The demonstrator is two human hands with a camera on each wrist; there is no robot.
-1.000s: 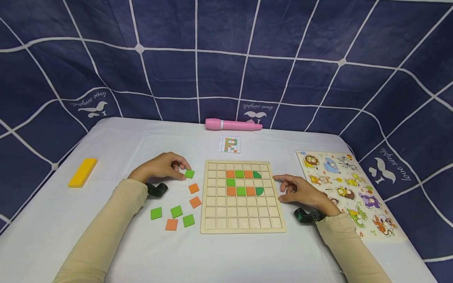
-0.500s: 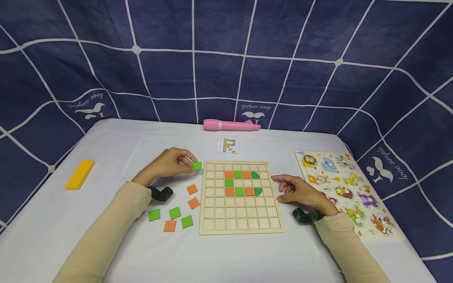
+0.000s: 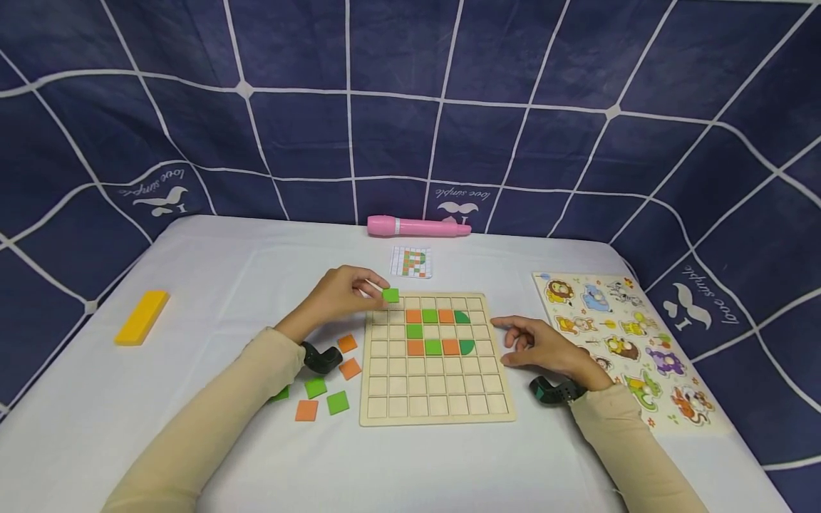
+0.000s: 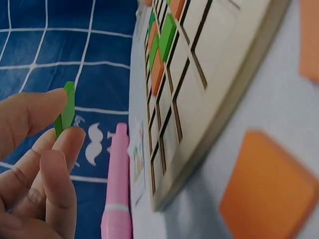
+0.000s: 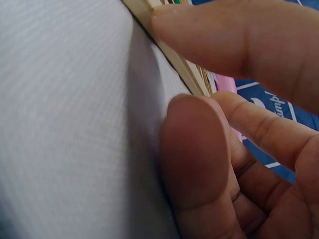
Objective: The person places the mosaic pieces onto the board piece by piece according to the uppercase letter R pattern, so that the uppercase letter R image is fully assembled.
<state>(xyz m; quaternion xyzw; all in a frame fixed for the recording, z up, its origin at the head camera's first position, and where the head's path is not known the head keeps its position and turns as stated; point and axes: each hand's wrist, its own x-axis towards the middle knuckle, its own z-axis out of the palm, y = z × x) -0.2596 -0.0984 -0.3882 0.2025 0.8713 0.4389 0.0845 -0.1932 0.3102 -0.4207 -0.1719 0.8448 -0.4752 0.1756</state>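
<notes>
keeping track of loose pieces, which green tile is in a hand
The green tile pinched by the left hand; the other green ones lie on the table or the board.

Head view: bright, even light; curtain [image 3: 398, 135] lines curve toward the sides. Left wrist view: near orange tile [image 4: 269, 186] blurred. Right wrist view: soft shadow across white cloth [image 5: 65, 124].

green squares [image 3: 390, 295]: 7 | orange squares [image 3: 306, 410]: 7 | quarter-rounds [image 3: 461, 317]: 2 | grid board [image 3: 437, 385]: 1 | hands [image 3: 343, 291]: 2
</notes>
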